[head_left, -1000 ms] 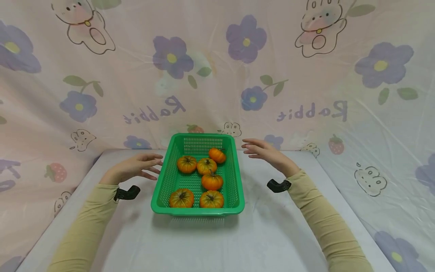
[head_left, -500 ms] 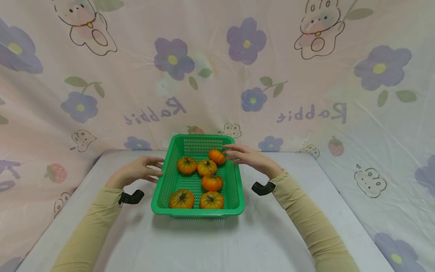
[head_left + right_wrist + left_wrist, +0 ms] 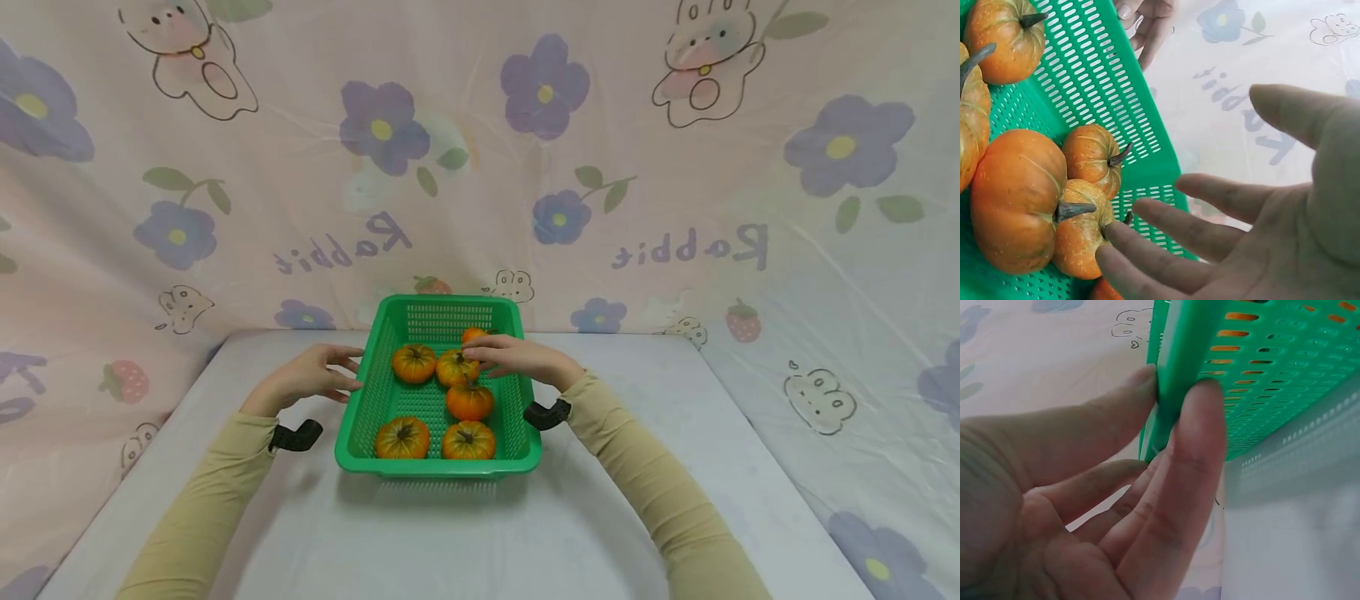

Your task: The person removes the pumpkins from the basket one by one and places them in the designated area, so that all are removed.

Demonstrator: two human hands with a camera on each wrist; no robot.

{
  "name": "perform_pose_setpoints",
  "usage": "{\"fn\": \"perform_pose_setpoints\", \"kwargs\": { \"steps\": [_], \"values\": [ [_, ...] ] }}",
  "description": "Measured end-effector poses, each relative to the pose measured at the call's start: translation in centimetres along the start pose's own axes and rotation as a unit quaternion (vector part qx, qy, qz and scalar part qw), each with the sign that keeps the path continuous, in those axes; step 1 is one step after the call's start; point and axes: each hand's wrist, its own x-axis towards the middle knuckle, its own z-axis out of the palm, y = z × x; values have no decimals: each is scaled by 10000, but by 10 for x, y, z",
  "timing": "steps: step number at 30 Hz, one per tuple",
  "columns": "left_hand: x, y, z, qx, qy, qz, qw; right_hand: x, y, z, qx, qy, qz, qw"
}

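Note:
A green plastic basket [image 3: 438, 468] with slotted walls holds several small orange pumpkins. My left hand [image 3: 311, 375] is at its left side; in the left wrist view the thumb and a finger pinch the basket rim [image 3: 1188, 350] from both faces. Over the right side of the basket reaches my right hand [image 3: 521, 358], fingers spread and holding nothing. Its fingertips overlap a pumpkin [image 3: 454, 369] in the head view and partly cover the far pumpkin [image 3: 473, 334]. In the right wrist view the fingers [image 3: 1191, 231] extend toward a large pumpkin [image 3: 1019, 200] and smaller ones beside it.
The basket stands on a white-covered table [image 3: 442, 542]. Two pumpkins lie at the near end, one at left [image 3: 402, 438] and one at right [image 3: 468, 442]. A patterned cloth [image 3: 480, 183] hangs behind the table. Each wrist wears a black mount, one at left [image 3: 296, 436].
My right hand has moved left from beside the basket to over its pumpkins. The left hand has shifted slightly right, onto the rim. The basket and pumpkins have stayed put.

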Motion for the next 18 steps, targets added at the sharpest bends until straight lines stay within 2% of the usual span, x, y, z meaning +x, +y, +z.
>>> {"fn": "perform_pose_setpoints", "kwargs": {
  "steps": [10,18],
  "values": [
    [0,10,1,272,-29,-110,9996,16,-1,4,-226,46,387,9990],
    [-1,12,3,257,36,-244,9994,28,5,11,-712,156,826,9939]
  ]
}}
